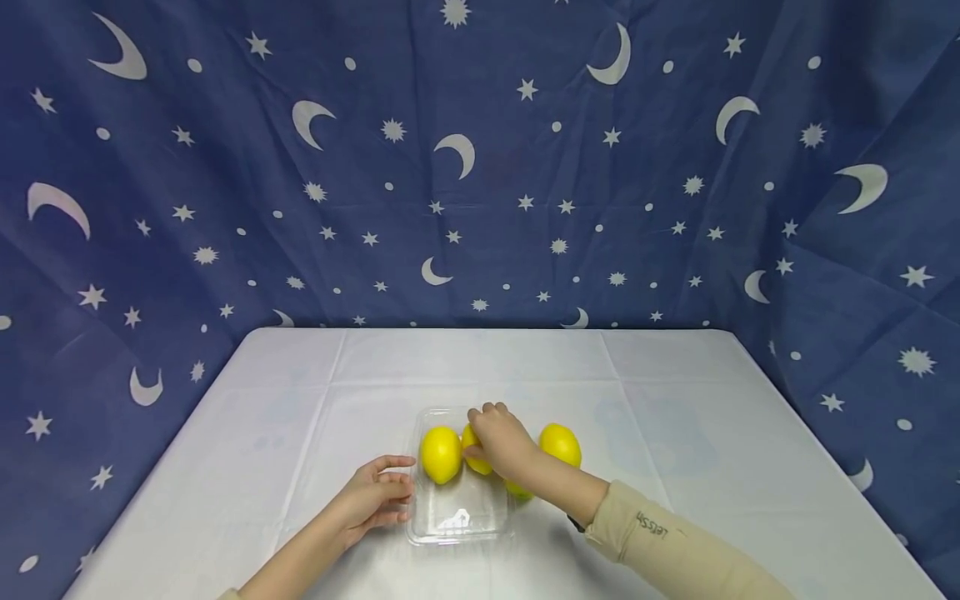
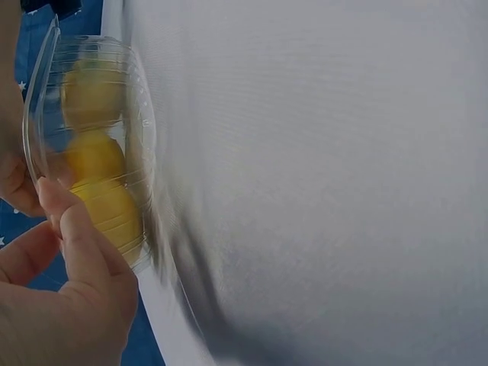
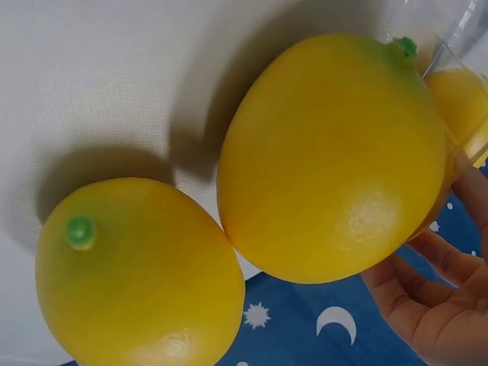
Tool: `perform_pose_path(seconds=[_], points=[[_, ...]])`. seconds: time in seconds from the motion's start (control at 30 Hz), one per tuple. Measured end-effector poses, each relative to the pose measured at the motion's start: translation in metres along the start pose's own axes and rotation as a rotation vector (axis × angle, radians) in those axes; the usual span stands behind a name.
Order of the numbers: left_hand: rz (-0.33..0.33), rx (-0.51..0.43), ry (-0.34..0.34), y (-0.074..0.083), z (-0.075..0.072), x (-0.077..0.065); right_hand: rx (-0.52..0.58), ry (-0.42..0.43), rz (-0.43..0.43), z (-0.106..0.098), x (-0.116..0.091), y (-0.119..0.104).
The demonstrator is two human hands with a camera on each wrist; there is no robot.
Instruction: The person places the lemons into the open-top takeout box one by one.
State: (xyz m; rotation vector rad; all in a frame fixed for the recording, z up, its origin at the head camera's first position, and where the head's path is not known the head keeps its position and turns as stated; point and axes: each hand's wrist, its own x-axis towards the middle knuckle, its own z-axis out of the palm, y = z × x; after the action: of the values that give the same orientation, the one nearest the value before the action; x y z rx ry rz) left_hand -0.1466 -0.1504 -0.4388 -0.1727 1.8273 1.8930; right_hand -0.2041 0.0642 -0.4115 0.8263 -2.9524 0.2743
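Note:
A clear plastic container stands on the white table, one yellow lemon inside it at the far left. My right hand grips a second lemon over the container's far right part, hiding much of it. In the right wrist view, that hand is partly behind a nearer lemon. My left hand is at the container's left side with fingers loosely extended; in the left wrist view its fingertips touch the rim. Lemons show blurred through the container's wall.
To the container's right lie another lemon and a greenish-yellow one, mostly covered by my right forearm. The right wrist view shows two lemons side by side with green tips. A blue star-and-moon cloth hangs behind the table.

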Motion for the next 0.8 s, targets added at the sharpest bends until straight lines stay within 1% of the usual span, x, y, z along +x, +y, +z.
perform_pose_path(seconds=[0.13,0.37,0.6,0.8], points=[[-0.004,0.005,0.004,-0.001,-0.001,-0.001,-0.012,-0.01,-0.002,0.0,0.0,-0.001],[-0.006,0.002,-0.021,-0.002,-0.001,0.0,0.054,0.002,-0.01,-0.005,-0.002,0.0],[0.004,-0.006,-0.045,0.0,0.0,0.001,0.067,0.028,-0.038,-0.015,-0.004,0.004],[0.0,0.0,-0.038,-0.001,-0.001,-0.001,0.136,0.03,-0.05,-0.018,-0.011,0.008]])
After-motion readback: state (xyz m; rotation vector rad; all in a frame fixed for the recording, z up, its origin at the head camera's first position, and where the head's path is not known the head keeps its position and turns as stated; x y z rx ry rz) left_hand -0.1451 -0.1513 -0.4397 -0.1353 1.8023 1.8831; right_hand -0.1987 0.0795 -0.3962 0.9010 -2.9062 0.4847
